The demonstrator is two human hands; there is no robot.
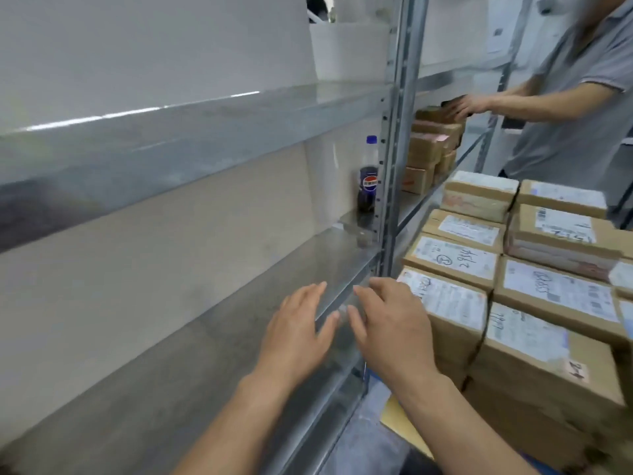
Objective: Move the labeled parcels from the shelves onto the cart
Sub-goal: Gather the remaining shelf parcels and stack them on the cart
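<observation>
The shelf [171, 371] is bare grey metal, smooth with a dull, mottled sheen. The parcels [534, 378] are matt brown cardboard with white paper labels [455, 258]. The bottle [368, 180] is glossy clear plastic; the shirt [582, 97] is matt grey cloth.

Head camera looks forward and down, close over the shelf [212, 323].

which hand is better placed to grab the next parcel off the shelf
Right, likely. The right hand hovers open nearer the upright post, beyond which the shelved parcels sit; the left hand is open over bare shelf, farther away.
</observation>
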